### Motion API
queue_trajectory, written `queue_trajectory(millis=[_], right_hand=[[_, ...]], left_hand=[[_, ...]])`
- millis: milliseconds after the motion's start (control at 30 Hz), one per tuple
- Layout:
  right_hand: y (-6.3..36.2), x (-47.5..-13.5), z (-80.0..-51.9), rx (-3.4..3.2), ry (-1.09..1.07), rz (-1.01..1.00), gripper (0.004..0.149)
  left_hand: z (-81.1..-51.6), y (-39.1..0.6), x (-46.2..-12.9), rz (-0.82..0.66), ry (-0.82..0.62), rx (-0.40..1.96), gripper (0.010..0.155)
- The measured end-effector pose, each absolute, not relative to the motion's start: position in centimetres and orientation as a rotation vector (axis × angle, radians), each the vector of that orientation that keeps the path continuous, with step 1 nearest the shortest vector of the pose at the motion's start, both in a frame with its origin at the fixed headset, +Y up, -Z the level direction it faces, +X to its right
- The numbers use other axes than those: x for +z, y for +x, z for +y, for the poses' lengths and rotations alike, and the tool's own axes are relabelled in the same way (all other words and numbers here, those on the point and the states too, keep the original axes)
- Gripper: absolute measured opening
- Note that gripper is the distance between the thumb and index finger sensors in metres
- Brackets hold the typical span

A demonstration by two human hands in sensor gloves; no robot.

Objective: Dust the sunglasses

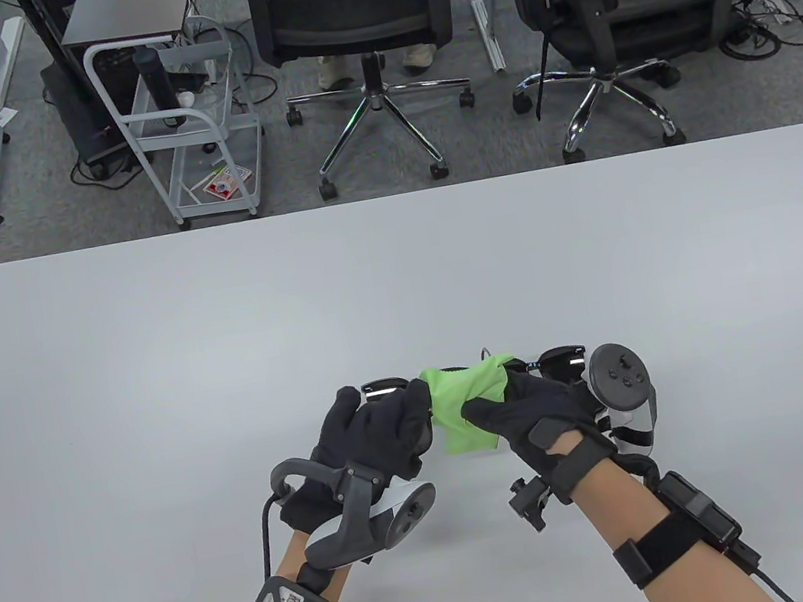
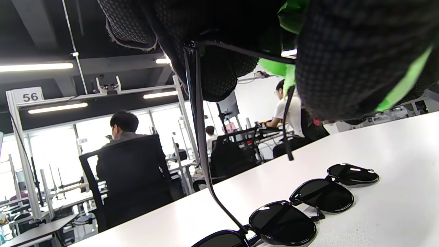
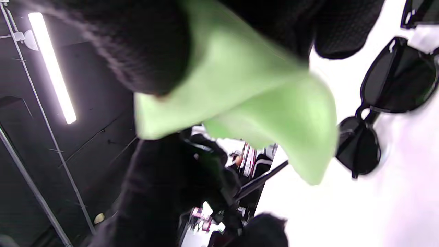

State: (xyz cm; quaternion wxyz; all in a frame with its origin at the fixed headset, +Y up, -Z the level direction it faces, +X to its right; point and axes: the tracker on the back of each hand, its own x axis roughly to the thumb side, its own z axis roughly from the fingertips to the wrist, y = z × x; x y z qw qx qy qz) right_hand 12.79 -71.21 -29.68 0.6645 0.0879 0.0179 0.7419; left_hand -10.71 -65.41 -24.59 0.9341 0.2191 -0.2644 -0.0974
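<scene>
My left hand (image 1: 378, 429) grips a black pair of sunglasses (image 2: 240, 51) by its frame. In the left wrist view one thin temple (image 2: 200, 137) of that pair hangs down from the fingers. My right hand (image 1: 529, 410) pinches a green cloth (image 1: 466, 402) and holds it against the middle of the held pair. In the right wrist view the cloth (image 3: 240, 103) drapes from the black glove fingers. In the table view the hands and the cloth mostly hide the held pair.
Two more black pairs of sunglasses (image 2: 281, 223) (image 2: 322, 195) lie in a row on the white table (image 1: 148, 361) just beyond the hands. One pair (image 3: 398, 79) shows in the right wrist view. Office chairs (image 1: 351, 15) and a wire cart (image 1: 199, 119) stand past the far edge.
</scene>
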Motion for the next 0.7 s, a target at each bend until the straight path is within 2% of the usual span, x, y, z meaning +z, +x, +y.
queue_trajectory(millis=[133, 333, 533, 700], right_hand=[[12.88, -29.74, -71.26, 1.627, 0.207, 0.063, 0.041], [12.96, -30.09, -71.84, 1.506, 0.299, 0.243, 0.045], [12.68, -29.69, -71.1, 1.686, 0.194, 0.061, 0.04], [12.77, -29.35, -70.91, 1.662, 0.182, 0.017, 0.04]], left_hand=[[-65.45, -10.72, -24.64, -0.54, 0.441, -0.189, 0.096], [-65.59, -10.73, -24.62, -0.543, 0.441, -0.211, 0.096], [-65.6, -10.5, -24.48, -0.548, 0.446, -0.218, 0.096], [-65.33, -10.73, -24.65, -0.536, 0.435, -0.174, 0.095]])
